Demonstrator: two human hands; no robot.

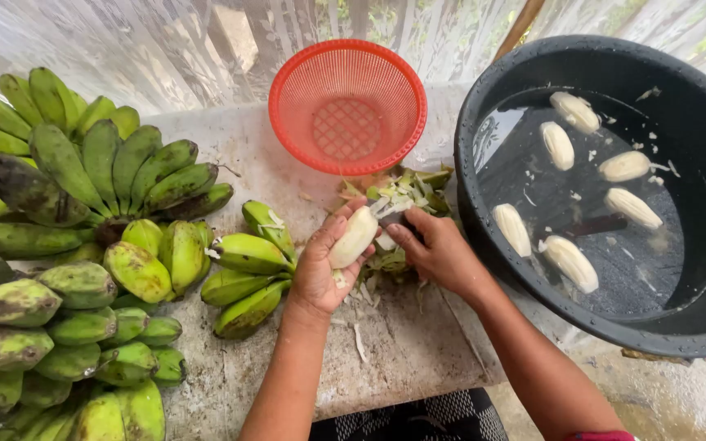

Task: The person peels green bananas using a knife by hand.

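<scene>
Peeled banana (354, 237) before heaped green peels (402, 196)

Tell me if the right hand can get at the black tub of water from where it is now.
Probably yes. The right hand is at the peel pile, right beside the black tub; nothing stands between them, and the tub's top is open. But its grip looks occupied with a dark tool.

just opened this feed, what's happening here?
A person is peeling green bananas at a worn table. The left hand holds a pale peeled banana; the right hand grips what looks like a small knife against it, over a heap of green peelings. Six peeled bananas float in water in a black tub. Unpeeled bunches lie to the left, and an empty red basket sits behind.
</scene>
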